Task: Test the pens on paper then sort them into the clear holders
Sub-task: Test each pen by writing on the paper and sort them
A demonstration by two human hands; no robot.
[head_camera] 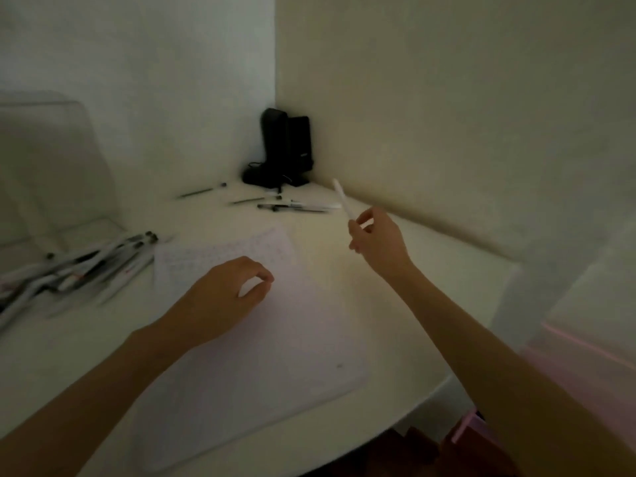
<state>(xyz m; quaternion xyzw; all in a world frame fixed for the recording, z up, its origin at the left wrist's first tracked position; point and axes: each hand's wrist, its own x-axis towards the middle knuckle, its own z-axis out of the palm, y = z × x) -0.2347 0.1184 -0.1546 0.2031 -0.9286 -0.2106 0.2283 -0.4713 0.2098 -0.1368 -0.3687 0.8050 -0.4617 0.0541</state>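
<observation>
Step in hand: by my reading, one pen is between testing and sorting; it is held up off the sheet, not writing.
Right hand: the right hand (pixel 377 241) pinches the lower end of a slim white plastic pen (pixel 342 197) between its fingertips, raised above the far right part of the white desk (pixel 430 304).
Pen in hand: tilted, its free end pointing up and to the far left, well apart from the paper.
Left hand: the left hand (pixel 227 290) rests on the white sheet of paper (pixel 275 356), thumb and forefinger curled into a ring; I cannot tell whether they hold anything small.
Paper: lies flat at the near middle of the desk, with faint marks along its far edge.
Other pens: a blurred pile of white and black pens (pixel 86 263) lies to the left; a few loose dark pens (pixel 292 205) lie far, near the pair of black speakers (pixel 285 149) in the corner.
Holders: no clear holder can be made out with certainty.
Next move calls for: either lowering the tip onto the sheet for a stroke, or carrying the pen to a holder, which must first be found.
</observation>
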